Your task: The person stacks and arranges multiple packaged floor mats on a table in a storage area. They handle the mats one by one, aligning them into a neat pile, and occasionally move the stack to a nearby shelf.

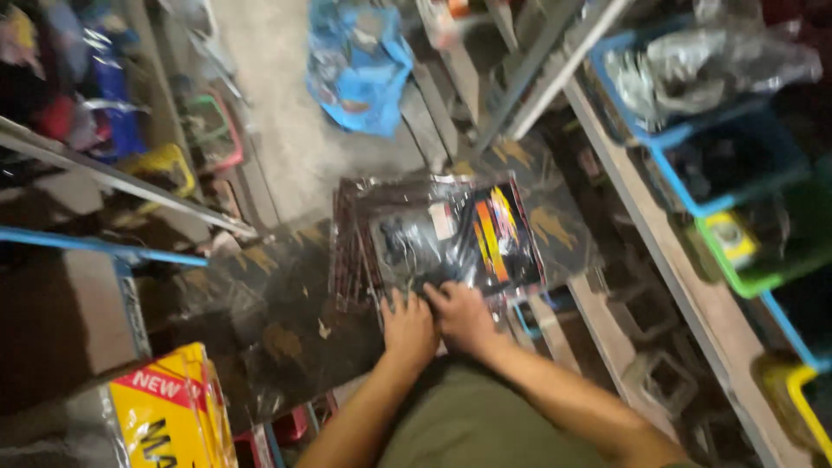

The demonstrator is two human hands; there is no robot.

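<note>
- Both my hands are down on the near edge of a stack of clear plastic packets (pixel 446 238), left hand (pixel 409 328) and right hand (pixel 462 316) side by side, fingers pressing flat.
- Just beyond my fingertips the top packet shows a black item with an orange-yellow card.
- Off past my left wrist there's a yellow box (pixel 172 412).
- Right of my right hand: shelf with blue bins (pixel 693 156) and a green bin (pixel 763 277).

Dim storeroom, bare concrete floor (pixel 277 113) at twelve o'clock, wooden shelf (pixel 685 286) at three o'clock with blue crates (pixel 737 165), metal rail (pixel 113 178) at nine o'clock, yellow carton (pixel 169 416) at seven o'clock.
</note>
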